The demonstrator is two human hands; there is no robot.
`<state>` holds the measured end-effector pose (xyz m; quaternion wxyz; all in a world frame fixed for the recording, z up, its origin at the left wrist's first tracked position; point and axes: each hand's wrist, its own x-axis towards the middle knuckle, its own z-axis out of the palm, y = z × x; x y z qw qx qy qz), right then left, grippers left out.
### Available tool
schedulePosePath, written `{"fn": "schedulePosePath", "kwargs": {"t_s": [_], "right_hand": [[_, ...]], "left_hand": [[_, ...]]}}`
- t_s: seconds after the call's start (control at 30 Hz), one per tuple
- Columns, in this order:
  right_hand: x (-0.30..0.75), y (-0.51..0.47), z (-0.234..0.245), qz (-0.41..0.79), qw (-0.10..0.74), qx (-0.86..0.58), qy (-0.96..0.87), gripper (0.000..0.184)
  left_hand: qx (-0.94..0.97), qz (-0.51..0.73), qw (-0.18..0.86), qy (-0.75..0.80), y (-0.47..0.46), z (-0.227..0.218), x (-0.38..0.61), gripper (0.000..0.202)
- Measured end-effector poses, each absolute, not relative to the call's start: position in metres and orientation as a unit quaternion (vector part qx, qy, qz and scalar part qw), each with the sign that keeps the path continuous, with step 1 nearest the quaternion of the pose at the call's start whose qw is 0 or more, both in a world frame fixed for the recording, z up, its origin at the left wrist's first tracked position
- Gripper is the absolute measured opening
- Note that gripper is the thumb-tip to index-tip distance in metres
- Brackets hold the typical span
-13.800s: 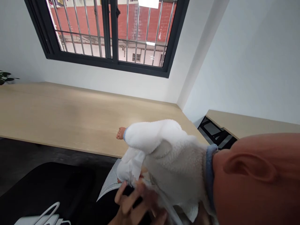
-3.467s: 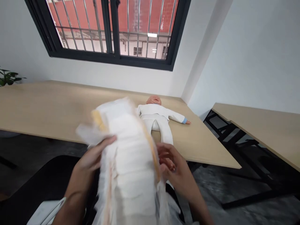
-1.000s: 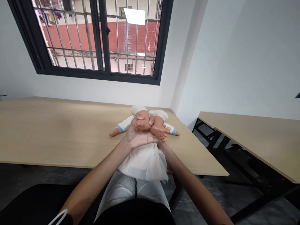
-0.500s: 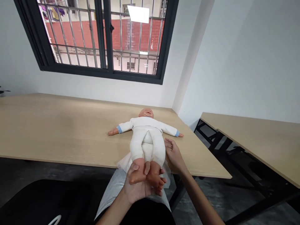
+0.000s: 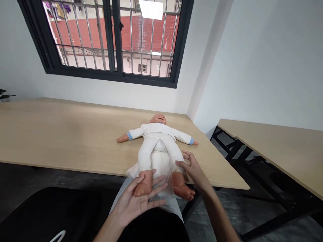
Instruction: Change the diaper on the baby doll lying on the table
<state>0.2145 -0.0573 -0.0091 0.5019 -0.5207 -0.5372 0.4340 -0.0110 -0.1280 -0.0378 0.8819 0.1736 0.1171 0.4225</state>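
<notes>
A baby doll (image 5: 157,141) in a white fleece suit lies on its back on the wooden table (image 5: 63,134), arms spread, legs apart and feet over the near edge. A white diaper (image 5: 161,168) lies spread under its hips and between its legs. My left hand (image 5: 137,203) is open, palm up, with fingers spread under the doll's left-side foot. My right hand (image 5: 193,168) rests beside the doll's other leg, fingers loosely curled at the diaper's edge.
A second wooden table (image 5: 272,144) on black legs stands to the right, with a gap of floor between. A barred window (image 5: 113,37) fills the wall behind. A plant leaf (image 5: 5,95) shows at far left. My lap sits below the table edge.
The doll's legs, held together and raised by my left hand a second ago, have come down and parted. My left hand has let go of the feet and opened.
</notes>
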Motion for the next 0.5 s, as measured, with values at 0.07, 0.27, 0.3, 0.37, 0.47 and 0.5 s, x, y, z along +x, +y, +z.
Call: {"fn": "schedulePosePath", "kwargs": {"t_s": [0.07, 0.27, 0.3, 0.37, 0.47, 0.5], "right_hand": [[0.232, -0.051, 0.000, 0.426, 0.475, -0.523, -0.565, 0.058], [0.256, -0.047, 0.016, 0.391, 0.415, -0.543, -0.617, 0.059], [0.256, -0.047, 0.017, 0.387, 0.406, -0.550, -0.619, 0.059], [0.256, -0.046, 0.015, 0.378, 0.388, -0.567, -0.621, 0.059], [0.258, -0.044, 0.010, 0.359, 0.370, -0.581, -0.630, 0.058], [0.257, -0.044, 0.008, 0.341, 0.366, -0.586, -0.637, 0.057]], "left_hand": [[0.186, 0.459, 0.845, 0.201, -0.132, -0.028, -0.026, 0.040], [0.288, 0.547, 0.668, 0.415, -0.132, -0.005, -0.060, 0.058], [0.314, 0.540, 0.648, 0.434, -0.131, -0.004, -0.064, 0.067], [0.366, 0.519, 0.624, 0.456, -0.128, -0.005, -0.072, 0.077], [0.410, 0.498, 0.606, 0.465, -0.126, -0.007, -0.078, 0.083], [0.413, 0.494, 0.607, 0.465, -0.125, -0.008, -0.078, 0.083]]}}
